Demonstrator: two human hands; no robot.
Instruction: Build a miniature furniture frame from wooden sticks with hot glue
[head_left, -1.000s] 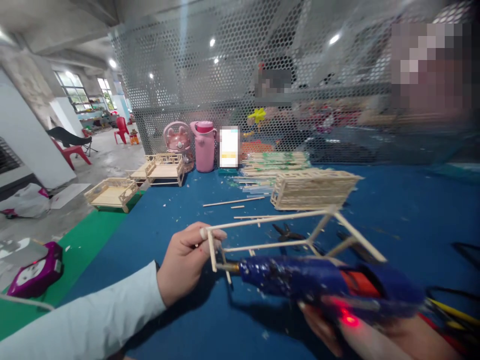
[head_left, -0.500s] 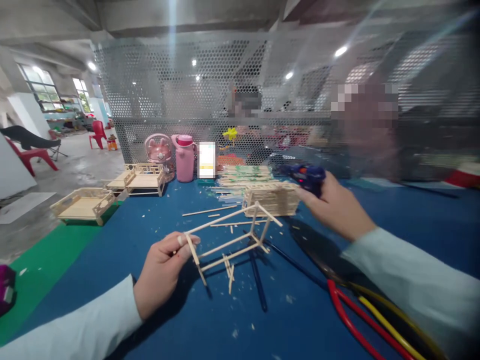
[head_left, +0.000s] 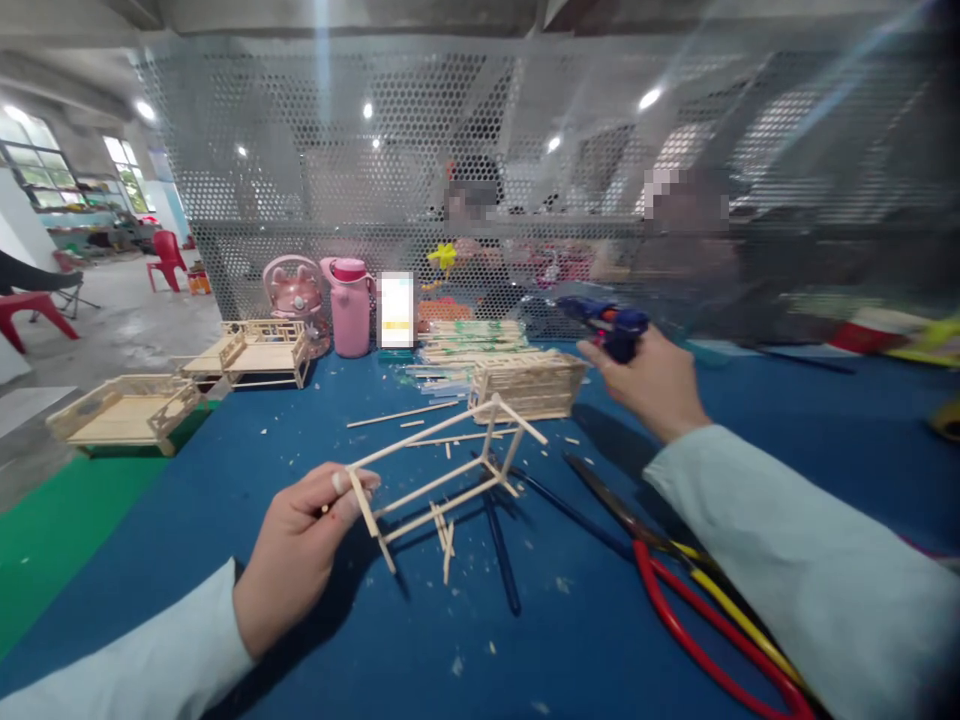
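So the left hand [head_left: 289,545] has its grip pinched closed on the near-left end of an open frame of thin pale wooden sticks [head_left: 424,434], tilted over the blue counter [head_left: 525,655]. The right hand [head_left: 664,385] has its grip wrapped round a dark blue glue gun [head_left: 619,335], well off the frame at 2 o'clock. Red-handled metal scissors [head_left: 607,495] lie at 4 o'clock. My guess: it's a hold-steady step, gun clear of the sticks. Imo any next move calls for a light pinch that won't twist the joints, and keeping the nozzle clear.
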